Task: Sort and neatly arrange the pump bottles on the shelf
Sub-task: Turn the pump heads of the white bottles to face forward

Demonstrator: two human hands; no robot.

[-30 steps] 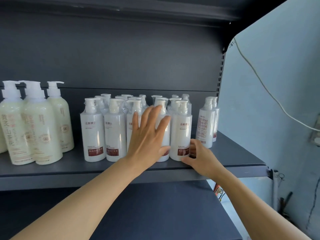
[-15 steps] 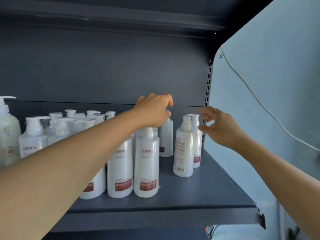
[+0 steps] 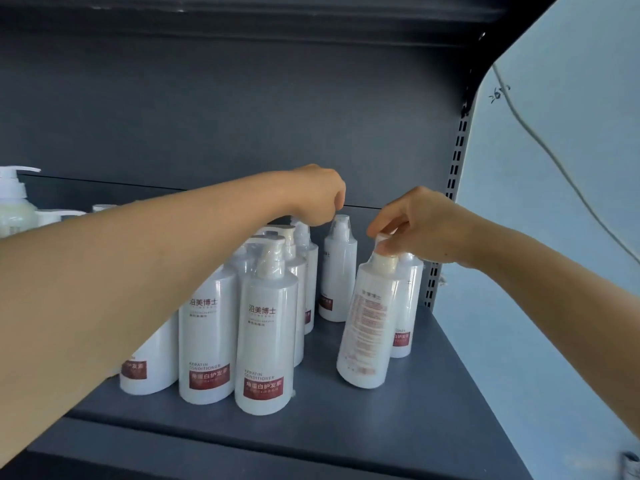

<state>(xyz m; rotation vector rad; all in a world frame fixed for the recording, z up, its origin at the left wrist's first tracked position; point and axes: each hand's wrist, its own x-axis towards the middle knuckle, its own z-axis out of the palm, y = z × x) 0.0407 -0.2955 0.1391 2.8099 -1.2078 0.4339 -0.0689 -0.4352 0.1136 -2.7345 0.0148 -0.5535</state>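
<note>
Shelf: dark grey metal shelf (image 3: pixel 426 407) with a dark back panel; a pale blue wall with a hanging cable lies to its right.
Main group: white pump bottles (image 3: pixel 266 344) with red labels stand upright in a tight cluster at the centre-left of the shelf, in rows running toward the back.
Back bottle: one white bottle (image 3: pixel 341 271) stands alone behind the cluster, apart from the others.
Right pair: a tilted bottle (image 3: pixel 370 323), its back label facing the camera, leans left with its top toward the right hand; a second bottle (image 3: pixel 407 306) stands upright just behind it, touching or nearly so.
Left hand: left hand (image 3: pixel 317 195) reaches over the cluster, fingers curled downward above a pump head in the rear rows; whether it holds that pump cannot be told.
Right hand: right hand (image 3: pixel 419 226) pinches the pump head of the tilted bottle between thumb and fingertips.
Far left: a larger cream bottle (image 3: pixel 14 202) stands at the frame edge.
</note>
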